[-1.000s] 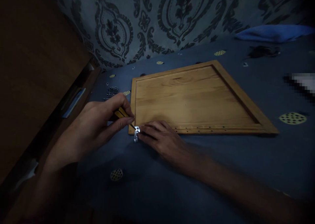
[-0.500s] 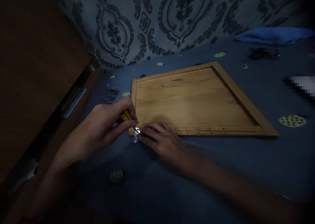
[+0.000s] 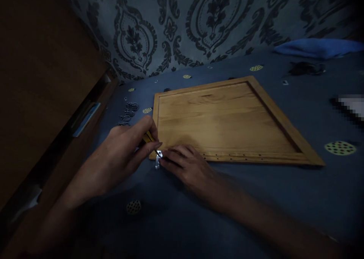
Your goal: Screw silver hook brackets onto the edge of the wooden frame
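My left hand [image 3: 133, 149] is closed around a yellow-handled screwdriver [image 3: 148, 137], its thin shaft slanting down to a small shiny metal hook [image 3: 158, 159]. This hook sits at the near left corner of a framed wooden board [image 3: 216, 118], its curved end sticking out past the near edge. My right hand [image 3: 184, 160] rests along that edge, with its fingertips pinched against the hook's right side. The thumb is mostly hidden below the fingers. A double row of small dark holes runs along the near rail to the right of this hand.
Several metal hooks [image 3: 129, 111] lie on the dark blue patterned cloth [image 3: 184, 228] left of the board. A blue fabric item [image 3: 318, 47] and a dark object [image 3: 307, 68] are at the back right. Wooden furniture [image 3: 42, 80] stands at the left, and a patterned wall [image 3: 176, 27] rises behind.
The view has shifted slightly, so the board and cloth sit a little lower. Both hands keep nearly the same place at the hook, with the screwdriver still against it.
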`<action>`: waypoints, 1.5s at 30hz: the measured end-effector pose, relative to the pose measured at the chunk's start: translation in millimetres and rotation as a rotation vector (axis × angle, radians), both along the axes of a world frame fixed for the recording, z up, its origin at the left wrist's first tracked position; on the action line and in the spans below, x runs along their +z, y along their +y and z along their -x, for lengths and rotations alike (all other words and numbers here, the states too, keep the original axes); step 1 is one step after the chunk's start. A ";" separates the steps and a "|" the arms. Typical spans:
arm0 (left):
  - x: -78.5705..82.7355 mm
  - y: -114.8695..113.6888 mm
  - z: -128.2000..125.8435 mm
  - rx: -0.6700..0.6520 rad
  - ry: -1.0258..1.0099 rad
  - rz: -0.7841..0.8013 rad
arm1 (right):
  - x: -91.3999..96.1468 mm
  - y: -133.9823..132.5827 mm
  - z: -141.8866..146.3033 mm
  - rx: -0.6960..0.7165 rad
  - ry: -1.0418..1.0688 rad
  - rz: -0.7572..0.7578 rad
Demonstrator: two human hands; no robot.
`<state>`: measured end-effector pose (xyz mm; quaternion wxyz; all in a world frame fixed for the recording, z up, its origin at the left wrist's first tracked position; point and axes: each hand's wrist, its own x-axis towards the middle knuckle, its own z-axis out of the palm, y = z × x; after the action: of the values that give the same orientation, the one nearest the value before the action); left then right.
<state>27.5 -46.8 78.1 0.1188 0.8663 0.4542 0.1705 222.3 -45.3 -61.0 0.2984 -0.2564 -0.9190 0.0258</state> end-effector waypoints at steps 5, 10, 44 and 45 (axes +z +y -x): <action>0.4 2.6 1.9 -0.006 -0.006 0.027 | 0.4 -0.7 -1.2 -0.002 -0.006 0.005; 7.5 3.4 9.2 0.022 0.018 0.024 | 1.7 -0.9 -1.8 -0.001 -0.001 0.017; 10.7 4.7 11.1 0.025 -0.048 0.034 | -5.0 1.5 -1.4 0.008 0.019 -0.021; 15.2 2.9 12.8 0.060 -0.087 0.020 | -5.1 1.6 -1.3 0.008 0.017 -0.021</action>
<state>14.8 -44.0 93.3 0.1419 0.8429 0.4760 0.2069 223.6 -43.6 -66.1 0.3088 -0.2496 -0.9176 0.0197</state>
